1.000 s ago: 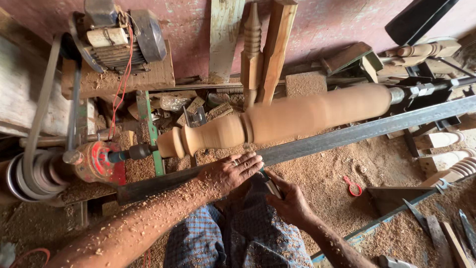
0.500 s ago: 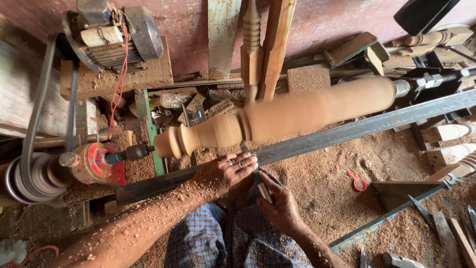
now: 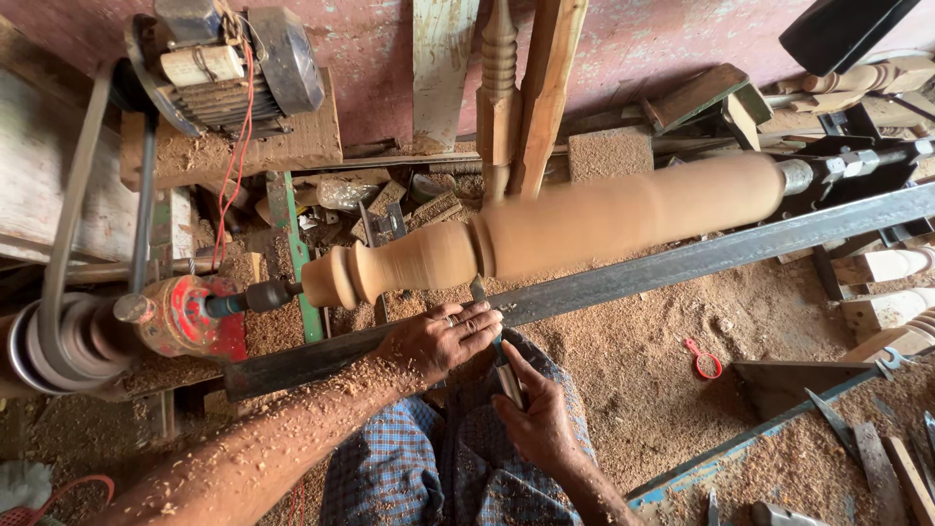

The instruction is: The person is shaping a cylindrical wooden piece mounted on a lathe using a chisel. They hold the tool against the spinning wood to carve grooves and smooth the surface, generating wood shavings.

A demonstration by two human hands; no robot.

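Even, soft daylight, moderately bright, no glare or hot spots; shadows are shallow and pool under the steel rail (image 3: 682,263) and around the motor (image 3: 234,68). The wooden spindle (image 3: 584,219) is smeared by motion blur while everything else stays sharp. Wide-angle lens bends straight lines toward the frame edges.

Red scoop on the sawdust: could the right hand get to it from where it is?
Probably yes: the red scoop lies in the open on sawdust, nothing between, but the right hand grips the chisel and would have to let go.

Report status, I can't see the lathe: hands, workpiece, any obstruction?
Left hand on long metal tool rest, steadying metal chisel. Right hand grips chisel handle. Tip at turned wooden spindle. Nothing blocking.
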